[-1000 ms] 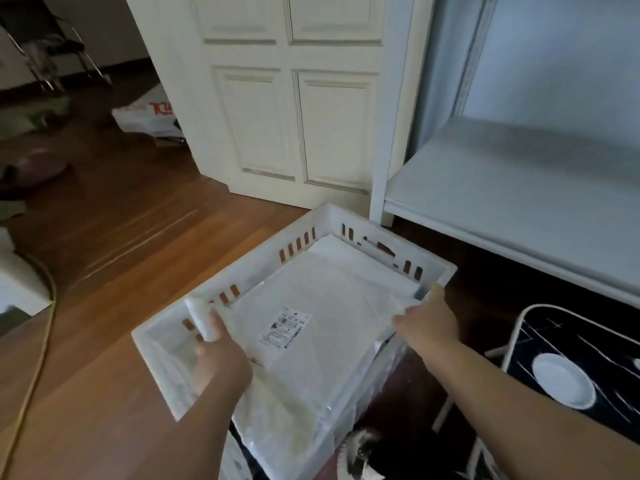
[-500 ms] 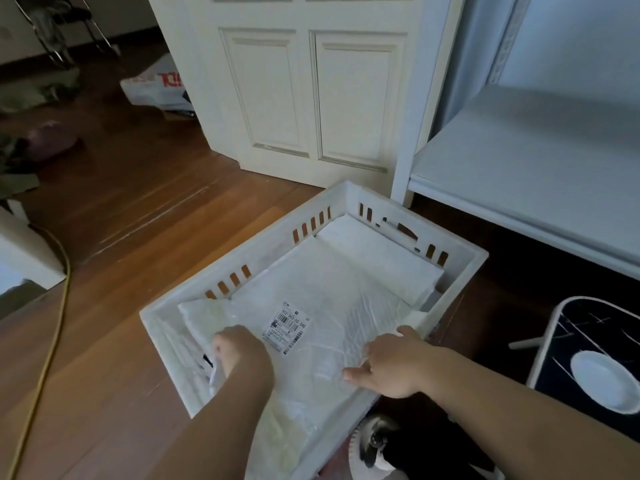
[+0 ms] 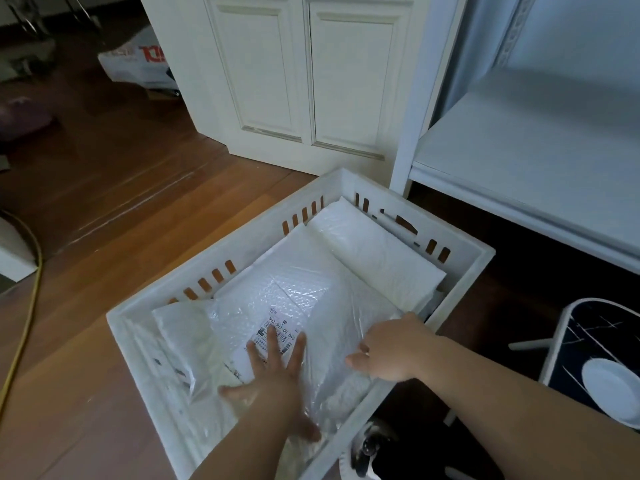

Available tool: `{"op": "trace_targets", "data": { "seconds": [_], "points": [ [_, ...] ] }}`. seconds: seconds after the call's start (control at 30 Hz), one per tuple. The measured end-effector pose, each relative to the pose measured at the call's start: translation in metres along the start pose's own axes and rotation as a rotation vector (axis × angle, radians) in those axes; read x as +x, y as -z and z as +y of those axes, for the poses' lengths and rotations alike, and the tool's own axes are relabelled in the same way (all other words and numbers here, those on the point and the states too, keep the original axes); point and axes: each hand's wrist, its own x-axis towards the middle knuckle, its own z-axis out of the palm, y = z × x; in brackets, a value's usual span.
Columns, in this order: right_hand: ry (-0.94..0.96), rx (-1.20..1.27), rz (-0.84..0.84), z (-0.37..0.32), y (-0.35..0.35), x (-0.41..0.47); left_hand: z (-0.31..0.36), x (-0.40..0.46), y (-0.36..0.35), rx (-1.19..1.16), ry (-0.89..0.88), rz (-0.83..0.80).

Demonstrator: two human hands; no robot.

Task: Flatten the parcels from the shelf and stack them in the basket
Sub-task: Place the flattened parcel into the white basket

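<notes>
Press flat with left hand [image 3: 277,379], fingers spread on the labelled parcel [image 3: 304,306], sweeping toward 12 o'clock while right hand [image 3: 391,351], fingers curled, pins its 3 o'clock edge inside basket [image 3: 460,271].

Home interior, wooden floor [image 3: 114,209], white panelled door [image 3: 304,74], white shelf [image 3: 540,157]

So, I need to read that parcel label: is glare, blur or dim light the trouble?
Head view: dim room light; the label shows large digits sharply, the left hand covers its lower part, and the bubble-wrap parcel glints only mildly.
</notes>
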Motion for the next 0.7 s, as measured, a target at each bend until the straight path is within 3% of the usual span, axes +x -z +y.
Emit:
{"op": "trace_targets", "data": {
  "seconds": [0.1,0.2,0.3,0.4,0.57,0.7],
  "points": [
    [-0.012,0.041,0.057,0.005,0.002,0.004,-0.006,0.011,0.008,-0.150,-0.046,0.054],
    [-0.036,0.057,0.128,0.008,0.003,0.006,-0.024,0.016,0.018,-0.198,0.106,0.260],
    [-0.065,0.042,0.069,0.008,0.003,0.010,-0.037,0.019,0.016,-0.414,0.251,0.206],
    [-0.079,0.028,0.021,0.009,0.003,0.013,-0.038,0.023,0.006,-0.547,0.197,0.125],
    [-0.039,0.041,0.131,0.023,0.004,0.006,-0.039,0.032,0.020,-0.482,0.209,0.028],
    [-0.066,-0.015,0.185,0.043,0.007,-0.014,-0.007,0.026,0.056,-0.418,0.083,0.137]
  ]
}}
